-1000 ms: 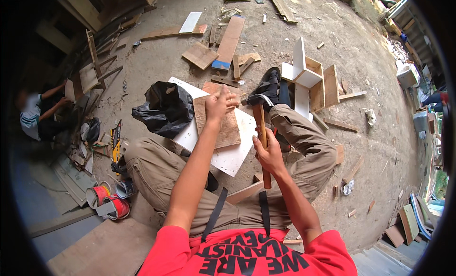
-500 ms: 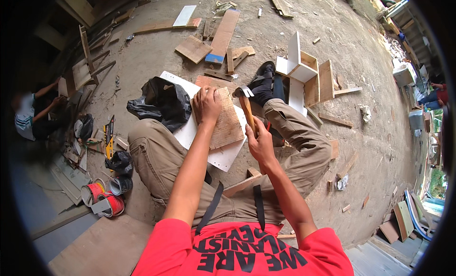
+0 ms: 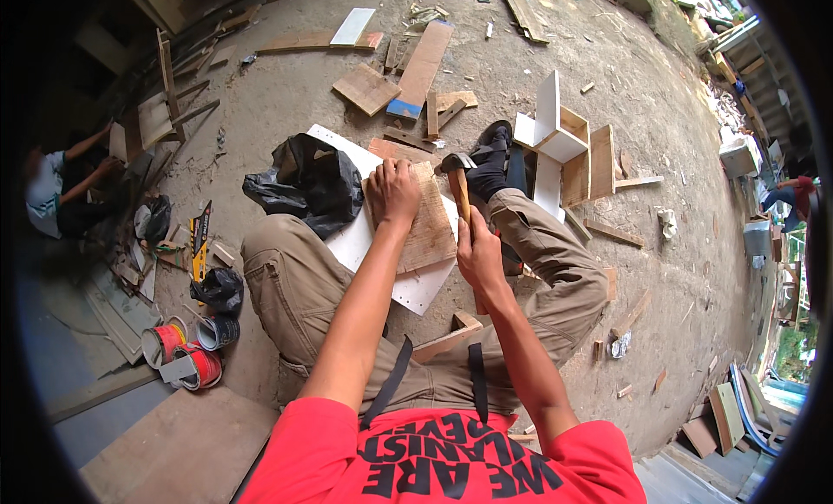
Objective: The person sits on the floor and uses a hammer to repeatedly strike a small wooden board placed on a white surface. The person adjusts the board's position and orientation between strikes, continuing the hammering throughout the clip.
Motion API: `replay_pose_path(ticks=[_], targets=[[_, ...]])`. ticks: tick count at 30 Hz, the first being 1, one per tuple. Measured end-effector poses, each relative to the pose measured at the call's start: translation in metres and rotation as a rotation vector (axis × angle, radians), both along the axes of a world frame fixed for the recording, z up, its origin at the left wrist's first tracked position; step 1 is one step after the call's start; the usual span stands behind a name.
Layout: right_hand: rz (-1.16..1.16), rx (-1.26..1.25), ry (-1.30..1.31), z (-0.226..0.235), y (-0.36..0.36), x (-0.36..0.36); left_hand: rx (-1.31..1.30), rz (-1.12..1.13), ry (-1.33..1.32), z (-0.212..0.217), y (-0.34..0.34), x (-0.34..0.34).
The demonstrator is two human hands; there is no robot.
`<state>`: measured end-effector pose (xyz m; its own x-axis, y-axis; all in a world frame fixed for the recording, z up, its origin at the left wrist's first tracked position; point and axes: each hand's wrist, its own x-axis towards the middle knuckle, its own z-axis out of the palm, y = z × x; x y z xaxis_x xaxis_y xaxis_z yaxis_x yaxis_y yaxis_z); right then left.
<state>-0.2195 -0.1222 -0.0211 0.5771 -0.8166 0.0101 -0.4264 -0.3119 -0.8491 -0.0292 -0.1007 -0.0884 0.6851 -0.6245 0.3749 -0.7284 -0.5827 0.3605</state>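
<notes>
Gripping a hammer (image 3: 462, 195), the person's right hand (image 3: 480, 256) has its fingers wrapped round the wooden handle, the metal head raised just beside the upper right corner of a square wooden board (image 3: 428, 229). That board lies between the person's knees over a white panel (image 3: 423, 293), and a reddish plank (image 3: 387, 147) peeks out beyond its far edge. The left hand (image 3: 395, 193) rests on the board's upper left part, fingers bent and close together; from where I stand I can't quite tell whether they clamp the edge or only press on it. A black plastic bag (image 3: 304, 191) slumps against the panel's left side. Off to the right sits a white-and-brown boxy wooden piece (image 3: 566, 145), and red cans (image 3: 204, 367) stand beyond the left knee.
</notes>
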Motion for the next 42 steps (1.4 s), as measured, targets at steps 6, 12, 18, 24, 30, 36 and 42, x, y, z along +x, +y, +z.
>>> replay_pose_path(ticks=[6,12,18,24,30,36,42], targets=[[-0.034,0.012,-0.086,-0.003,-0.002,-0.005,-0.042,0.054,-0.030,-0.006,-0.016,0.001],[-0.083,0.395,-0.303,0.011,0.014,-0.002,-0.041,0.096,0.114,-0.001,-0.014,-0.015],[-0.105,-0.037,-0.199,-0.016,0.043,0.001,-0.261,-0.126,0.322,0.006,0.015,0.027],[0.060,0.064,-0.159,-0.021,0.065,0.006,-0.109,-0.330,0.102,-0.012,0.067,0.044],[0.093,0.053,-0.111,-0.034,0.066,0.000,-0.044,-0.317,0.111,-0.010,0.106,0.067],[0.078,0.097,-0.107,-0.032,0.059,-0.001,0.021,-0.336,0.023,0.007,0.090,0.055],[0.063,0.579,-0.354,0.003,0.026,-0.006,0.123,-0.317,0.224,0.012,0.053,0.004]])
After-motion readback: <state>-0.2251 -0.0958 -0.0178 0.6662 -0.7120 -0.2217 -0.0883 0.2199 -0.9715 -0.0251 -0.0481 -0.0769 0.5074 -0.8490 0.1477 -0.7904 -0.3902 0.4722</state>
